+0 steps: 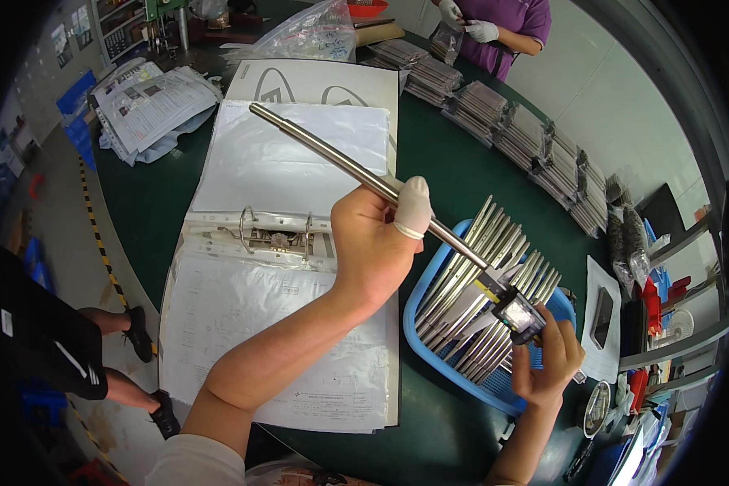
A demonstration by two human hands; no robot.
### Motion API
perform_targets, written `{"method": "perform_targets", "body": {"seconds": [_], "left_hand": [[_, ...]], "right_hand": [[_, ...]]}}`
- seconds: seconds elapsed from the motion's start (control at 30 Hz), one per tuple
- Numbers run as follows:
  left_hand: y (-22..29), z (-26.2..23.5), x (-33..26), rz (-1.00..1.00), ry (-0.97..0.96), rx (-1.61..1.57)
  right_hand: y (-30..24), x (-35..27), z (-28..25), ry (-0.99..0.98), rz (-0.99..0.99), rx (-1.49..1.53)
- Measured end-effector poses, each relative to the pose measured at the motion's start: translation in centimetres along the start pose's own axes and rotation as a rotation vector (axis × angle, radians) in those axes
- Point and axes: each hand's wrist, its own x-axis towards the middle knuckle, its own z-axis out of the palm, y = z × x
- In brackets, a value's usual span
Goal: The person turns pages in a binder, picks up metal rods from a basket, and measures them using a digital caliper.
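My left hand [373, 247] is closed round a long metal shaft [328, 154], and a white finger cot [414, 206] covers its thumb. The shaft slants from a stepped upper-left end down to the right. In my right hand [549, 364] is a digital caliper [517, 314], its jaws close to the shaft's lower end; whether they touch it I cannot tell. Beneath the caliper stands a blue plastic basket [414, 312] holding several similar metal shafts [470, 235], laid side by side and tilted.
An open ring binder [287, 243] with sleeved sheets lies under my left arm. Papers [154, 109] are piled at the far left. Bundles of wrapped rods [510, 138] line the table's far right edge. A phone [602, 317] rests on paper at right. A gloved co-worker [506, 32] stands across; another person [49, 316] is at left.
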Motion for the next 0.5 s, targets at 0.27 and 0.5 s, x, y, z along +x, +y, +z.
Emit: {"method": "perform_targets", "body": {"seconds": [0.27, 0.5], "left_hand": [[-0.32, 0.10, -0.16, -0.059, -0.014, -0.027], [-0.61, 0.05, -0.34, -0.046, -0.037, -0.019]], "right_hand": [[0.18, -0.09, -0.10, -0.002, 0.026, -0.029], [0.17, -0.07, 0.00, 0.012, 0.036, -0.026]]}}
